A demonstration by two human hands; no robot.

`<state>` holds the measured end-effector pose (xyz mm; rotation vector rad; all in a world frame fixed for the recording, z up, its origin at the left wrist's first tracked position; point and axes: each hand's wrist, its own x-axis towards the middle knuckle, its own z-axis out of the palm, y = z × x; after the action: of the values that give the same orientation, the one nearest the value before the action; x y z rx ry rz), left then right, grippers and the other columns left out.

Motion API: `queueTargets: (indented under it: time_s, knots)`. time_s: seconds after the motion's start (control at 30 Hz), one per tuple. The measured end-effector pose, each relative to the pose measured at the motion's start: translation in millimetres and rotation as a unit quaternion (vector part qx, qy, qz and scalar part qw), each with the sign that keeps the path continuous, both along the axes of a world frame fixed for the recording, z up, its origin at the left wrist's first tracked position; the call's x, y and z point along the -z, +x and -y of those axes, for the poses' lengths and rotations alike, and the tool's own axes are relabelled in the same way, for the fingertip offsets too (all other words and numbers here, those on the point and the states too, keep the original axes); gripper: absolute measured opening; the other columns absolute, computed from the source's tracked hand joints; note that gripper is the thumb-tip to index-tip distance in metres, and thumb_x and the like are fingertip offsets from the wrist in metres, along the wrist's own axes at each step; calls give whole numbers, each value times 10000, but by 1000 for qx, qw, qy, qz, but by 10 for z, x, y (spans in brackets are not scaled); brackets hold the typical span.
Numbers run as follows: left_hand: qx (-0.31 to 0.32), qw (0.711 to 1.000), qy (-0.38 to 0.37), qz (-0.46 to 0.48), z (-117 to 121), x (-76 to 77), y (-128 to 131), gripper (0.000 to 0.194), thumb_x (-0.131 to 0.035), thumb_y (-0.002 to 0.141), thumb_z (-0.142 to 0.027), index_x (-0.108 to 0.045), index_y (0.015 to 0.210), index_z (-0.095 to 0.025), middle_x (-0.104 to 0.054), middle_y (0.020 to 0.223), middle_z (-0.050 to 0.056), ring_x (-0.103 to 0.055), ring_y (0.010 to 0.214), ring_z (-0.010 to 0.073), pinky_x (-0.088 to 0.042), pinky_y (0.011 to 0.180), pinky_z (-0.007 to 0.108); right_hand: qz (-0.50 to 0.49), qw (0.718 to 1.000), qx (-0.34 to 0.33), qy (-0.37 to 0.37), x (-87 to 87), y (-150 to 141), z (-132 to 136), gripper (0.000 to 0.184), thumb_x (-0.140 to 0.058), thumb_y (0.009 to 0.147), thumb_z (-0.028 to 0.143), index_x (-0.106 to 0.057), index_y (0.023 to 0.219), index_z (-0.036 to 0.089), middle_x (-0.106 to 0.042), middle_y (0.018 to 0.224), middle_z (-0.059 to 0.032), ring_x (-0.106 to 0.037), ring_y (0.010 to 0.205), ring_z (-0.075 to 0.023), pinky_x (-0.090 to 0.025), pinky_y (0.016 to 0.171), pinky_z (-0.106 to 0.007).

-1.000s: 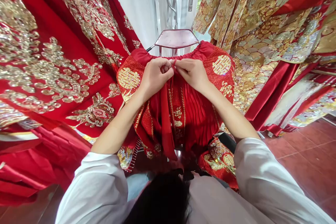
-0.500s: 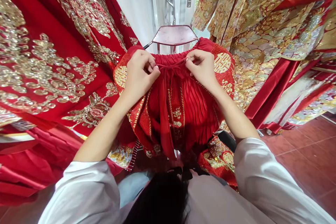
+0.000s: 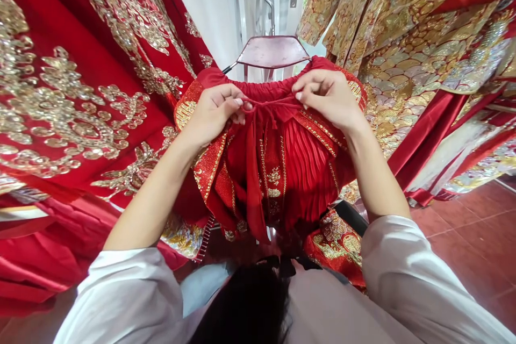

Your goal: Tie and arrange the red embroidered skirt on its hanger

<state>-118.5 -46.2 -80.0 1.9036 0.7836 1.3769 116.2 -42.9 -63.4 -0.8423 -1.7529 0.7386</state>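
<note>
Sequined red gown (image 3: 48, 70) left of left hand (image 3: 213, 113); its fingertips nearly closed, pinching red cord (image 3: 264, 103), apparently keeping loop controlled. Between hands: gathered red garment (image 3: 308, 156), hanger (image 3: 274, 52) above supporting it. Right hand (image 3: 332, 98) pinches cord's opposite side, seemingly for tension. Gold garment (image 3: 397, 83) beyond.

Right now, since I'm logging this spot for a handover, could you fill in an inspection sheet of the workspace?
Surface: red tiled floor at the right
Things in hand: red cord at the gathered top of a red garment, on a hanger
Clutter: red-and-gold embroidered cloth below the garment
Hands: left hand and right hand pinch the cord, apart
Cables: nothing seen
Surroundings: sequinned red cloth left, gold-patterned garments right
</note>
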Motion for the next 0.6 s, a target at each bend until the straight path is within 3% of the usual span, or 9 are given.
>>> queueTargets:
  time_s: [0.1, 0.2, 0.27, 0.37, 0.4, 0.47, 0.5, 0.53, 0.6]
  knots:
    - [14, 999, -25, 23, 7, -5, 54, 211, -635, 733, -335, -523, 677, -165, -534, 617, 8, -490, 450, 74, -355, 453, 208, -38, 999, -8, 19, -4, 59, 17, 219, -682, 722, 144, -589, 914, 195, -512, 619, 46, -522, 603, -81, -431, 562, -205]
    - [9, 998, -61, 26, 12, -40, 111, 271, -560, 829, -304, -438, 633, -163, -365, 500, -59, -329, 353, 13, -277, 432, 172, -62, 998, -7, -9, 17, 87, 9, 314, -701, 714, 165, -570, 995, 215, -497, 572, 67, -511, 533, -82, -436, 517, -203]
    - [-12, 999, -37, -15, 50, -89, 94, 290, -519, 862, -244, -419, 601, -167, -303, 450, -78, -262, 342, 3, -245, 419, 163, -52, 998, 14, -21, 38, 129, 8, 282, -697, 727, 181, -576, 980, 209, -479, 535, 70, -469, 475, -73, -405, 463, -193]
    - [-119, 979, 130, -100, 135, -223, -50, 155, -537, 846, -178, -560, 699, -139, -539, 569, -6, -449, 467, 55, -374, 486, 203, -10, 997, 60, 49, 57, 261, 18, 259, -677, 762, 223, -596, 1008, 211, -586, 646, 23, -509, 532, -80, -409, 473, -197]
    - [-176, 953, 202, -141, 147, -284, -123, 74, -560, 835, -169, -615, 803, -130, -622, 711, 24, -538, 605, 87, -444, 605, 235, 11, 992, 83, 95, 53, 328, 15, 265, -668, 775, 253, -604, 1030, 218, -632, 743, -2, -555, 605, -94, -432, 513, -209]
    - [-269, 883, 304, -234, 109, -406, -285, 259, -616, 820, -200, -624, 1066, -120, -643, 1027, 53, -561, 952, 156, -413, 921, 320, 64, 968, 143, 198, 27, 489, -23, 274, -635, 805, 337, -621, 1059, 237, -664, 975, -35, -618, 834, -141, -476, 646, -252]
    - [-284, 861, 310, -286, 59, -457, -362, 371, -628, 825, -241, -584, 1166, -102, -612, 1114, 59, -514, 1067, 184, -339, 1014, 369, 97, 950, 171, 243, 8, 577, -61, 299, -619, 815, 383, -624, 1081, 246, -650, 1089, -41, -607, 972, -175, -484, 738, -290]
    - [-273, 857, 281, -335, -5, -494, -430, 434, -611, 844, -300, -550, 1208, -72, -592, 1125, 62, -481, 1113, 203, -294, 1043, 419, 132, 932, 191, 276, -12, 665, -113, 339, -604, 822, 429, -621, 1109, 249, -623, 1182, -44, -573, 1083, -207, -472, 833, -332]
    - [-220, 883, 161, -382, -144, -517, -520, 460, -480, 904, -419, -570, 1069, 1, -574, 916, 26, -508, 1017, 182, -333, 983, 475, 203, 915, 192, 291, -42, 817, -244, 406, -549, 849, 516, -611, 1131, 231, -601, 1238, -63, -530, 1159, -238, -426, 957, -392]
